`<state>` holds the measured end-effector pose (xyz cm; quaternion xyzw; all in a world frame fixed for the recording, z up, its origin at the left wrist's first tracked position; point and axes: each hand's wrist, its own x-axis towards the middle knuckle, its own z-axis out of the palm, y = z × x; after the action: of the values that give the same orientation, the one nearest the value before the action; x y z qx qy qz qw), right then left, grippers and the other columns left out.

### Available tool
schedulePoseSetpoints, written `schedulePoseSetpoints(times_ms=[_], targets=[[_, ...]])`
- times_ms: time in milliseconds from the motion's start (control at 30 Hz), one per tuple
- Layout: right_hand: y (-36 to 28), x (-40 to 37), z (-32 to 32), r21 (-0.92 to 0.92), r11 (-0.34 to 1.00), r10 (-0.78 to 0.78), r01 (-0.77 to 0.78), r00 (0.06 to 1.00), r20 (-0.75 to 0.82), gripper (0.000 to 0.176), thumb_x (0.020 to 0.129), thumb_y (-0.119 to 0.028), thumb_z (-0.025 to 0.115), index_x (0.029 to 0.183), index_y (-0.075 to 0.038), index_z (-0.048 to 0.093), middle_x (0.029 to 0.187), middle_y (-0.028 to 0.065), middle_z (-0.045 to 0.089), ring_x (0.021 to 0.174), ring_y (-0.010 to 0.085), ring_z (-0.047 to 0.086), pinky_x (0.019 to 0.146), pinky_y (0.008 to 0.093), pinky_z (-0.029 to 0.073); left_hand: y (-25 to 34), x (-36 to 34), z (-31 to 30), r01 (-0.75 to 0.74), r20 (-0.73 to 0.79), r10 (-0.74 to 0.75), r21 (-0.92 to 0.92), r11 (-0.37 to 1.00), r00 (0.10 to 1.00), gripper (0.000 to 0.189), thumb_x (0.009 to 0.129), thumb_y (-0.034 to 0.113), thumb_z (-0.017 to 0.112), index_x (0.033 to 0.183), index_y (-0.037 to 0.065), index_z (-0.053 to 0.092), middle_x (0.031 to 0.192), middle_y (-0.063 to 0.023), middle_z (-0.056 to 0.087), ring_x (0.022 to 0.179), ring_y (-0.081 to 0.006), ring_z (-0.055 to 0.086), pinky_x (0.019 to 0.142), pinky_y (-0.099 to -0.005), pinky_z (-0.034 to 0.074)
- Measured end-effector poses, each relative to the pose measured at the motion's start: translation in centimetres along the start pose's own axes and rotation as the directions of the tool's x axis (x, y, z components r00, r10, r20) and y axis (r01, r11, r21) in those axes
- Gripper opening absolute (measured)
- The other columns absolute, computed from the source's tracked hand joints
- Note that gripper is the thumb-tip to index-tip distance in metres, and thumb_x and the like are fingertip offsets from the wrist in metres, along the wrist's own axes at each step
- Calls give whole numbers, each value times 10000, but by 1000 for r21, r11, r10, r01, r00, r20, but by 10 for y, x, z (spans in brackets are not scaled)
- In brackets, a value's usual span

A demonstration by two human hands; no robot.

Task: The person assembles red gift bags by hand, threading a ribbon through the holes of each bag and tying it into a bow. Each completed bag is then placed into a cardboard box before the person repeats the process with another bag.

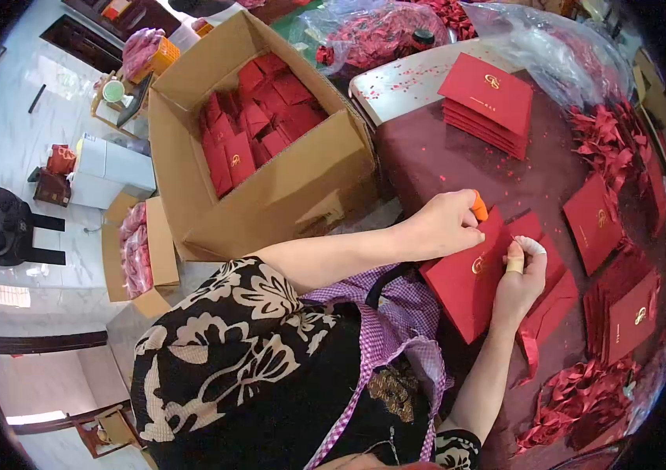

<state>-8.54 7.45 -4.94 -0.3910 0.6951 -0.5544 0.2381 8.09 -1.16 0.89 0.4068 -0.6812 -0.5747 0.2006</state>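
A red envelope with a gold emblem (462, 294) lies under my two hands on the dark red table cover. My left hand (444, 225) is closed above its upper edge, an orange cover on one finger; what it pinches is too small to name. My right hand (519, 278), with white and yellowish wraps on its fingertips, pinches something tiny over the envelope's right side. More red envelopes (556, 301) and a red ribbon (530, 356) lie beneath and beside my right hand.
An open cardboard box (313, 184) full of red envelopes stands at the upper left of the table. A stack of envelopes (488, 94) sits farther back. Envelope piles (634, 317), ribbon heaps (579, 403) and plastic bags (560, 47) lie at the right.
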Motion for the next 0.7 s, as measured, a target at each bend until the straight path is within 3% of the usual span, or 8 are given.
schedulePoseSetpoints(times_ms=[67, 133, 300, 333, 367, 500, 533, 700], targets=[[3, 1, 0, 31, 1000, 6, -6, 1000, -3, 118, 932, -81, 585, 1014, 4, 578, 950, 52, 610, 798, 115, 555, 687, 241, 483, -5, 2, 0, 3, 19, -3, -2, 1000, 1000, 335, 813, 90, 650, 1092, -64, 549, 827, -95, 653, 779, -81, 570, 695, -252, 468], [7, 0, 0, 63, 998, 13, -13, 1000, -8, 120, 933, -81, 584, 1017, 4, 577, 961, 55, 609, 810, 117, 558, 689, 242, 484, -13, 4, 2, 38, 23, -34, -213, 976, 999, 329, 785, 75, 664, 1056, -86, 571, 805, -114, 660, 722, -112, 591, 638, -269, 474], [4, 0, 2, 82, 997, -8, 10, 1000, -24, 115, 928, -66, 582, 1010, 14, 579, 968, 60, 617, 822, 116, 569, 693, 243, 491, -20, 6, 9, 14, 10, -11, -389, 921, 1000, 308, 809, 73, 664, 1069, -80, 602, 823, -77, 664, 718, -89, 584, 622, -252, 471], [1, 0, 2, 25, 998, -50, 51, 998, -44, 98, 922, -58, 587, 987, 15, 586, 938, 56, 625, 795, 109, 569, 688, 242, 490, -17, 5, 8, 69, 81, -35, -464, 883, 996, 295, 802, 63, 665, 1060, -71, 616, 855, -81, 667, 724, -96, 590, 617, -243, 469], [2, -1, 3, 110, 991, -75, 80, 996, -52, 78, 915, -54, 594, 960, 9, 596, 908, 51, 632, 778, 104, 569, 695, 239, 485, -28, 10, 11, 114, 127, -58, -503, 857, 990, 292, 795, 54, 666, 1060, -63, 622, 879, -89, 672, 732, -99, 597, 606, -239, 465], [1, 0, 4, 41, 992, -115, 120, 987, -113, 79, 881, -43, 630, 942, 0, 602, 856, 59, 644, 775, 121, 587, 709, 263, 481, -20, 10, 11, 163, 137, -111, -472, 867, 984, 285, 787, 22, 652, 1064, -35, 624, 812, -36, 642, 664, -71, 567, 566, -213, 435], [0, -1, 4, 84, 995, -48, 57, 993, -107, 71, 877, -36, 630, 935, -5, 604, 848, 58, 649, 782, 131, 597, 710, 269, 484, -20, 10, 11, 180, 190, -91, -529, 829, 978, 266, 796, 5, 638, 1058, -35, 624, 830, -28, 642, 672, -66, 568, 578, -208, 445], [1, -2, 4, 53, 994, -86, 91, 991, -100, 83, 879, -39, 633, 941, -1, 592, 869, 92, 661, 811, 157, 622, 729, 280, 492, -22, 9, 11, 199, 219, -91, -547, 813, 972, 234, 818, -24, 603, 1050, -33, 625, 917, -40, 656, 783, -84, 602, 715, -228, 500]])
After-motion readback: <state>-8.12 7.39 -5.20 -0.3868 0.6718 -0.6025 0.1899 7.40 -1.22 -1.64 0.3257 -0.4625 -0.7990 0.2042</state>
